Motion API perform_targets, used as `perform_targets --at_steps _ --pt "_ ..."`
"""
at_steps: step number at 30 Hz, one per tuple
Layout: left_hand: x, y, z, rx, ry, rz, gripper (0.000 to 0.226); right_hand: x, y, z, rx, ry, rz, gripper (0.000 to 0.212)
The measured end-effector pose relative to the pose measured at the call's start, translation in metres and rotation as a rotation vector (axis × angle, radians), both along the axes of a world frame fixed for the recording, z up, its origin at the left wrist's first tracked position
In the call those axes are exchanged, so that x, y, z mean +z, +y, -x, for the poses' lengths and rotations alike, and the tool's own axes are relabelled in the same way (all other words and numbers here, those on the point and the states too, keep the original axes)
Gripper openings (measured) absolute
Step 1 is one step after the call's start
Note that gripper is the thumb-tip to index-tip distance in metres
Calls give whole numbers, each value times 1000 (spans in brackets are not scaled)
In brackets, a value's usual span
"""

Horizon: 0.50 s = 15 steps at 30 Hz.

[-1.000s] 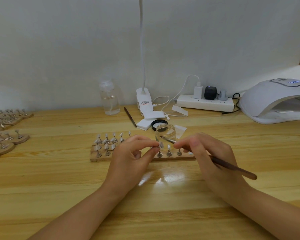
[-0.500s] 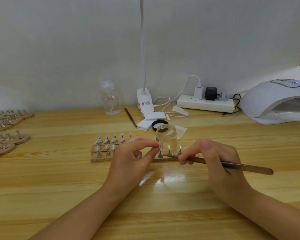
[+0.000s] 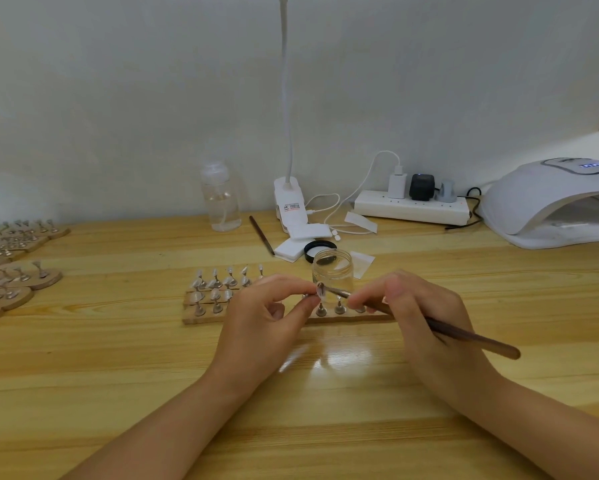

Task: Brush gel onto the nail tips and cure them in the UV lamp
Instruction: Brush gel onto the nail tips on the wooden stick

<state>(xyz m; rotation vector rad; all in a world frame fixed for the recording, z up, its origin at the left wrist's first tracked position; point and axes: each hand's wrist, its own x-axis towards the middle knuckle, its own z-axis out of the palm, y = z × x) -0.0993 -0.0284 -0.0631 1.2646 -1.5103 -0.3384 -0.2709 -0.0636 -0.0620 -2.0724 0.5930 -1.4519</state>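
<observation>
While the left hand (image 3: 266, 317) pinches a nail tip (image 3: 321, 291) over the wooden stand (image 3: 256, 317) mid-table, right hand (image 3: 419, 306) fingers grip the brush (image 3: 464, 336) on it. Looks like plenty of tips left, and the lamp (image 3: 550, 199) at the table's far right edge isn't used yet.

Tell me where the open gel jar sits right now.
In the head view the gel jar stands centre table, just behind the wooden nail-tip stand, with its black lid lying right behind it.

Nail-craft workstation. Evidence: pale pine plank worktop (image 3: 83, 375) against plain white wall; white domed UV curing lamp (image 3: 547, 199); wooden strips of metal nail-tip stands (image 3: 17, 271); white clip-on gooseneck lamp (image 3: 288, 202); white power strip (image 3: 412, 207).
</observation>
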Motion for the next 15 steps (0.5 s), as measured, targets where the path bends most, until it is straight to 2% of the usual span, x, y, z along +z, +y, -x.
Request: perform_targets --at_steps 4,10,15 --pt "0 0 0 -3 -5 10 24 -1 1 1 36 -70 13 41" --pt "0 0 0 4 -29 12 27 -2 -1 0 0 -21 3 40" --pt "0 0 0 4 -35 11 26 -1 -2 -1 -31 -9 127 37"
